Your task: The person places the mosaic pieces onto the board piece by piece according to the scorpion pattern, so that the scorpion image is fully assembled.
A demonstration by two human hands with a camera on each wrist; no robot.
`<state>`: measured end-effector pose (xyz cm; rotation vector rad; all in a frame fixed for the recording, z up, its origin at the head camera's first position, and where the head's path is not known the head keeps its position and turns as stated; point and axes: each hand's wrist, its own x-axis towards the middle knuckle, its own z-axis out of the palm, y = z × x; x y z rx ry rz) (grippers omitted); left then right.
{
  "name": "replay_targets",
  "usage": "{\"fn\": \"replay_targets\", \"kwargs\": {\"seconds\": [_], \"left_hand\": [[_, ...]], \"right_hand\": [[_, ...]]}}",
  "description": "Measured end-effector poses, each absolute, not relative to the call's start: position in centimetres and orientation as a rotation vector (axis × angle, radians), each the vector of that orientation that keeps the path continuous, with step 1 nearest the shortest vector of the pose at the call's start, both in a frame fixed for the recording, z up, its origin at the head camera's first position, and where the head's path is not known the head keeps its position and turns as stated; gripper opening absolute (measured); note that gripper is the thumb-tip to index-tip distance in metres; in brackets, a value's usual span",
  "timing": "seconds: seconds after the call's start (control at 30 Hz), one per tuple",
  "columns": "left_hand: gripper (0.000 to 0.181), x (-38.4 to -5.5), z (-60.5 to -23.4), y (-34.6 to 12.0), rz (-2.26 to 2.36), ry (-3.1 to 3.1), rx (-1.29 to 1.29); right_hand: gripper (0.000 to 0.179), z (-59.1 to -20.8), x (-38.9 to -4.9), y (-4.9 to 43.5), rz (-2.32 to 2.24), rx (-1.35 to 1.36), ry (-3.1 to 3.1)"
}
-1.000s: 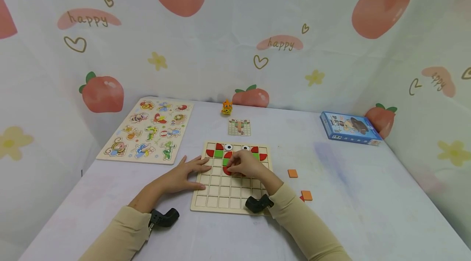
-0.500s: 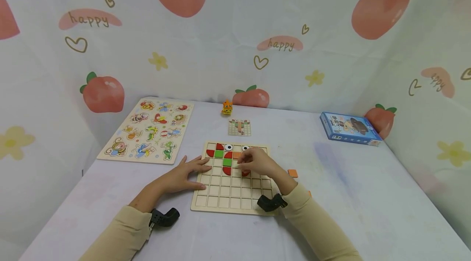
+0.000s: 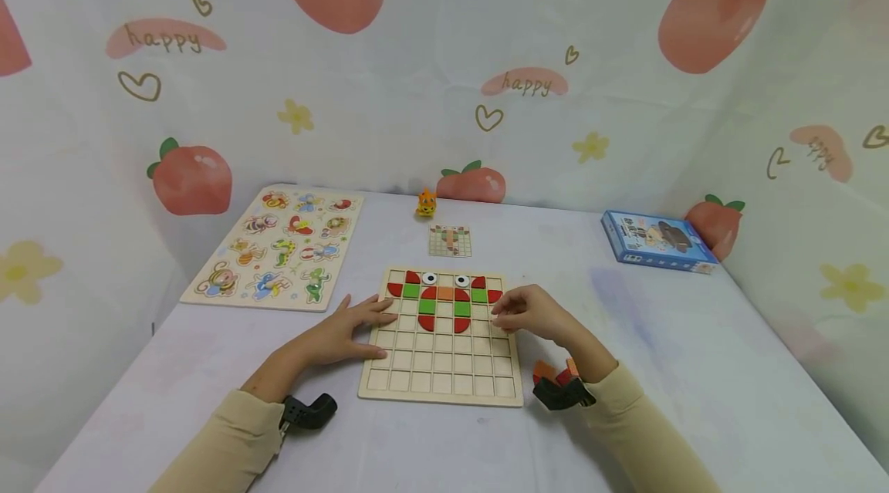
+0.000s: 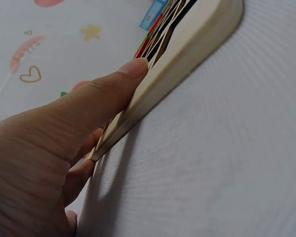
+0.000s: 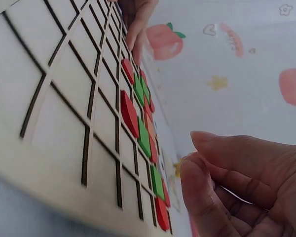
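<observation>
A pale wooden grid board lies flat in the middle of the table. Its upper rows hold red curved pieces, green squares, an orange tile and two eye pieces. My left hand rests on the board's left edge, fingers spread and thumb on the rim. Over the board's right edge hovers my right hand, its fingers loosely bent. In the right wrist view the thumb and index finger stand slightly apart, with no piece visible between them.
Loose orange pieces lie right of the board, partly hidden by the right wrist's camera. Behind the board are a small pattern card and an orange toy figure. An insect puzzle board lies left, a blue box right.
My right hand has moved right, off the middle of the board to its right edge. The red and green pieces it covered are now in sight. My left hand has stayed put.
</observation>
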<state>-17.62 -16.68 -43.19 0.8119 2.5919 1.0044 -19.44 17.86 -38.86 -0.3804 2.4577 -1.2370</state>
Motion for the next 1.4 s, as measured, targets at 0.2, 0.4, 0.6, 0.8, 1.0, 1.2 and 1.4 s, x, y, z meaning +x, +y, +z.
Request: {"fn": "replay_targets", "kwargs": {"seconds": [0.2,0.4,0.6,0.8,1.0,1.2,1.4], "left_hand": [[0.066,-17.6,-43.4,-16.8,1.017,2.586,0.809],[0.066,-17.6,-43.2,-16.7,1.021,2.583,0.816],[0.066,-17.6,-43.2,-16.7,1.015,2.587,0.817],[0.066,-17.7,-43.3,-16.6,1.011,2.591,0.820],[0.066,-17.7,-43.2,-16.7,1.020,2.584,0.816],[0.066,-17.7,-43.3,-16.7,1.012,2.586,0.831],[0.067,-17.8,-43.4,-16.7,1.003,2.592,0.835]], "right_hand": [[0.025,-38.4,-18.8,19.8,-1.219,-0.357,2.495],[0.028,-38.2,-18.3,22.0,-1.223,-0.352,2.523],[0.031,-38.4,-17.7,24.2,-1.241,-0.331,2.516],[0.034,-39.0,-16.7,26.6,-1.230,-0.299,2.500],[0.036,-39.5,-15.6,28.5,-1.225,-0.320,2.464],[0.031,-40.3,-14.8,29.9,-1.229,-0.310,2.402],[0.040,-41.4,-14.3,30.8,-1.284,-0.318,2.319]]}}
